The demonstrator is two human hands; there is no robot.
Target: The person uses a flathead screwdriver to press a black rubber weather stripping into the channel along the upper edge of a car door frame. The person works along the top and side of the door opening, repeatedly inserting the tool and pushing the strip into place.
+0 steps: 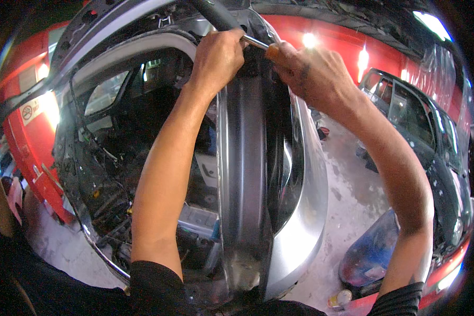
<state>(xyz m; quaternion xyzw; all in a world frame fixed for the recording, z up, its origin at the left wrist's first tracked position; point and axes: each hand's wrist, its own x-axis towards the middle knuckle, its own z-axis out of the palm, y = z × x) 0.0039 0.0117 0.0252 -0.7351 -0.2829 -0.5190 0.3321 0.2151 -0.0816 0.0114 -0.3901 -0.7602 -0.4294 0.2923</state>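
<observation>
Both my arms reach up to the top of a grey car body's rear opening. My right hand (313, 71) is closed round the orange handle of what looks like a screwdriver (255, 42). Its bare metal shaft runs left to my other hand, where the tip is hidden. My left hand (218, 55) is closed at that end, knuckles up; what lies inside its fingers does not show. A thick black tube (216, 13) slants down to just behind it. Below the hands runs the dark grey body pillar (245, 152).
Left of the pillar lies the stripped car interior (142, 131) with loose wires. A silver rear panel (300, 226) curves down on the right. Beyond stand a blue drum (371, 250), a small can (341, 299) and a dark car (421, 116). Red walls (295, 29) surround the bay.
</observation>
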